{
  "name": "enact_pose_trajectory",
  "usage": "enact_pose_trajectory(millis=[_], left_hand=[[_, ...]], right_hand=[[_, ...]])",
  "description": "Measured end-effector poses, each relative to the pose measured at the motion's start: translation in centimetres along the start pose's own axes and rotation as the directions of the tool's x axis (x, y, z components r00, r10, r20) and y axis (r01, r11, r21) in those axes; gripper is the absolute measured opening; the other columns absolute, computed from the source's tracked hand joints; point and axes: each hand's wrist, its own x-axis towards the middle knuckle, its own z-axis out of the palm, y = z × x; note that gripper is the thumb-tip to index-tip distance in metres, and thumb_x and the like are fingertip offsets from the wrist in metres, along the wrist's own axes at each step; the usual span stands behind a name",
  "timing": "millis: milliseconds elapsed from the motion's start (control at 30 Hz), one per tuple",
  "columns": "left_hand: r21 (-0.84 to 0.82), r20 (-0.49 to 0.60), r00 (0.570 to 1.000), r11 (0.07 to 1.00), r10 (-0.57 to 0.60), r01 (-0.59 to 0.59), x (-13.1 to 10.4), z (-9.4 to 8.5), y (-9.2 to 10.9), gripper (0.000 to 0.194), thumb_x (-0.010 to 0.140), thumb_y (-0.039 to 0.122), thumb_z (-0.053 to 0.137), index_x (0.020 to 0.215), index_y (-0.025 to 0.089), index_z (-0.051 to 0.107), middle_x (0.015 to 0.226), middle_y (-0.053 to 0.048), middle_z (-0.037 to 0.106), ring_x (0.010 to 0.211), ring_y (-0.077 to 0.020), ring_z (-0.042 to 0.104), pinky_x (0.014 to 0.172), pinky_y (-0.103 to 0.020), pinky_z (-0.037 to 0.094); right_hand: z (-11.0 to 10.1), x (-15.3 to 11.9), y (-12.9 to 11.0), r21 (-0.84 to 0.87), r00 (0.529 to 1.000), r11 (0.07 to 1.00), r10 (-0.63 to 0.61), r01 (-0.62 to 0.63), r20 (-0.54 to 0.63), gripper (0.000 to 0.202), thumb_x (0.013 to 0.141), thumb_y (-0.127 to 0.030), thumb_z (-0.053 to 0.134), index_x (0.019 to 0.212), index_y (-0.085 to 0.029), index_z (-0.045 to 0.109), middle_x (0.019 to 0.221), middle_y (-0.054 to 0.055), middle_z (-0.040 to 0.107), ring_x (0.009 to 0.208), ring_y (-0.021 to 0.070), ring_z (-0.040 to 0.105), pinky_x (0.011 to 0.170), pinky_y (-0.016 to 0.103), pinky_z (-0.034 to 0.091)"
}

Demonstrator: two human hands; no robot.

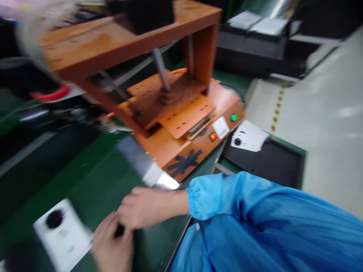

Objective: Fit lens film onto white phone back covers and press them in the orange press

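At the lower centre, my right hand (141, 207) reaches in from a blue sleeve and meets my left hand (112, 241) over the green work surface (93, 177). The fingers of both hands are bent together around a small dark thing (119, 231), mostly hidden and blurred. A white plate with a black disc (66, 238) lies just left of my left hand. Beyond my right wrist, a flat metallic and white piece (147, 166) rests by the base of an orange press (170, 147).
A black tray (278, 158) with white pieces (249, 136) stands right of the press. Its tall orange frame (136, 41) fills the upper middle. Dark bins with white sheets (249, 45) are at the back right. A blurred red-rimmed object (51, 94) is at left.
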Motion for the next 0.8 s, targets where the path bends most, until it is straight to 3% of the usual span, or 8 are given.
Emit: enact_pose_trajectory(millis=[67,233,367,467,533,600,700,800], left_hand=[[0.072,0.1,0.994,0.996,0.039,-0.046,0.0,-0.4,1.0,0.043,0.087,0.042,0.058,0.127,0.027,0.065,0.123,-0.011,0.071,0.124,-0.0366,0.059,0.104,-0.058,0.046],[0.236,0.254,0.967,0.971,-0.033,-0.029,0.8,-1.0,3.5,0.066,0.089,0.047,0.062,0.15,0.032,0.044,0.156,-0.007,0.05,0.142,-0.0356,0.043,0.107,-0.058,0.035],[0.193,0.249,0.968,0.981,-0.04,-0.009,0.7,-1.0,4.5,0.072,0.088,0.057,0.065,0.151,0.032,0.044,0.159,-0.008,0.046,0.146,-0.0351,0.038,0.112,-0.057,0.032],[0.147,0.247,0.969,0.989,-0.028,-0.009,2.0,-1.9,4.1,0.074,0.089,0.06,0.063,0.152,0.03,0.042,0.167,-0.011,0.031,0.15,-0.0343,0.034,0.116,-0.056,0.033],[0.186,0.206,0.976,0.982,-0.069,0.03,4.3,-3.4,2.7,0.063,0.095,0.055,0.054,0.151,0.028,0.044,0.167,-0.011,0.028,0.15,-0.0304,0.035,0.118,-0.051,0.035],[0.271,0.166,0.977,0.959,-0.137,0.088,7.7,-5.8,-0.1,0.047,0.102,0.043,0.042,0.145,0.025,0.052,0.162,-0.01,0.038,0.147,-0.0252,0.04,0.119,-0.045,0.036],[0.386,0.18,0.953,0.908,-0.246,0.162,13.4,-10.3,-6.4,0.036,0.103,0.028,0.042,0.13,0.021,0.063,0.148,-0.011,0.054,0.137,-0.0226,0.051,0.117,-0.041,0.039],[0.532,0.202,0.89,0.808,-0.409,0.251,17.2,-14.5,-13.1,0.033,0.097,0.035,0.06,0.125,0.017,0.063,0.133,-0.011,0.062,0.121,-0.0251,0.06,0.106,-0.05,0.049]], right_hand=[[-0.6,-0.7,-0.2,0.001,1.0,1.0,0.025,-0.025,0.014,0.023,0.102,-0.015,0.049,0.092,-0.013,0.069,0.096,0.01,0.066,0.091,0.0222,0.058,0.071,0.036,0.042],[-3.5,-4.2,-1.2,-0.021,0.992,0.995,0.091,-0.093,-0.092,0.018,0.1,-0.019,0.052,0.09,-0.015,0.066,0.093,0.008,0.064,0.084,0.0226,0.053,0.067,0.038,0.039],[-4.5,-6.8,-2.0,0.306,0.918,0.932,0.281,-0.193,-0.278,0.006,0.094,-0.017,0.06,0.096,-0.018,0.066,0.093,0.006,0.064,0.083,0.0191,0.055,0.072,0.035,0.045],[-3.1,-7.2,-2.2,0.561,0.857,0.793,0.442,-0.236,-0.264,0.007,0.091,-0.014,0.061,0.094,-0.019,0.065,0.094,0.006,0.062,0.087,0.0178,0.058,0.076,0.032,0.05],[-2.1,-7.1,-2.2,0.607,0.854,0.766,0.448,-0.213,-0.265,0.009,0.09,-0.013,0.061,0.094,-0.02,0.066,0.093,0.005,0.062,0.086,0.0173,0.059,0.075,0.032,0.051],[-1.5,-7.1,-2.1,0.611,0.871,0.776,0.401,-0.159,-0.283,0.011,0.089,-0.012,0.062,0.094,-0.021,0.066,0.091,0.005,0.063,0.083,0.017,0.058,0.072,0.032,0.051],[-1.2,-7.3,-2.1,0.591,0.898,0.802,0.324,-0.092,-0.299,0.015,0.087,-0.011,0.062,0.097,-0.022,0.066,0.089,0.004,0.064,0.079,0.0173,0.059,0.069,0.033,0.051],[-1.4,-7.5,-2.0,0.57,0.915,0.818,0.287,-0.08,-0.284,0.02,0.086,-0.01,0.062,0.1,-0.023,0.065,0.088,0.004,0.065,0.076,0.018,0.062,0.067,0.035,0.054]])
